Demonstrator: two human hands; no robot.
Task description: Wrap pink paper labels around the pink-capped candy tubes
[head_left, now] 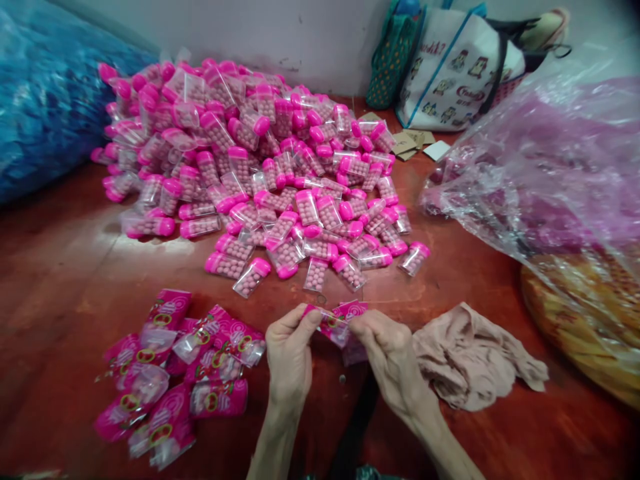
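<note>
Between both hands, above the red floor, is a pink printed wrapper (pixel 334 327). My left hand (pixel 290 353) pinches its left end between thumb and fingers. My right hand (pixel 389 350) is closed on the right side, its fingertips partly hidden. Left of my hands lies a loose heap of pink printed packets (pixel 217 360) with clear parts. Beyond my hands spreads a large pile of small clear candy containers (pixel 315 273), with bright pink caps and pale pink balls inside. A crumpled beige cloth (pixel 473 357) rests just right of my right hand.
A big blue plastic sack (pixel 45 100) bulges at the far left. On the right, a clear plastic bag (pixel 560 153) with pink contents leans over a yellow-brown rounded thing (pixel 575 320). A white tote bag (pixel 450 73) and cardboard pieces (pixel 410 142) are near the wall.
</note>
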